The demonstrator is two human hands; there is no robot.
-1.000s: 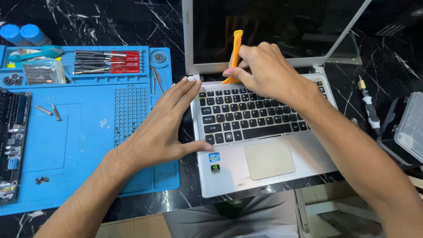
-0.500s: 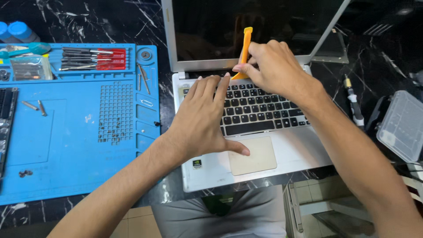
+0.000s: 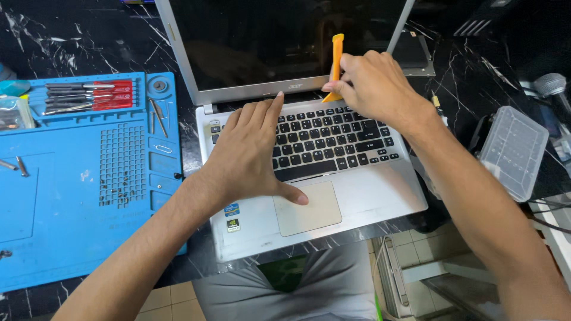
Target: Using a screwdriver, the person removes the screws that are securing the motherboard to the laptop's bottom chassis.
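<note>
A: Left side of the worktop (image 3: 71,35)?

B: Blue repair mat (image 3: 65,196) on black marble. Screwdriver set in a red holder (image 3: 89,95) at its top edge, loose screws (image 3: 15,166) towards the left.

A: Centre?

B: Silver laptop (image 3: 369,190), lid up, screen dark, its front edge overhanging the worktop. Left hand (image 3: 250,154) lies open, palm down on the left half of the keyboard (image 3: 333,139), thumb reaching onto the touchpad (image 3: 309,208). It covers those keys.

A: And the tool?

B: Right hand (image 3: 375,89) is closed around an orange plastic pry tool (image 3: 336,62), held upright, its tip at the seam between keyboard and hinge. The fingers hide the tool's lower part.

A: Further right?

B: Clear plastic parts box (image 3: 513,151), near the laptop's right edge, not touching it.
</note>
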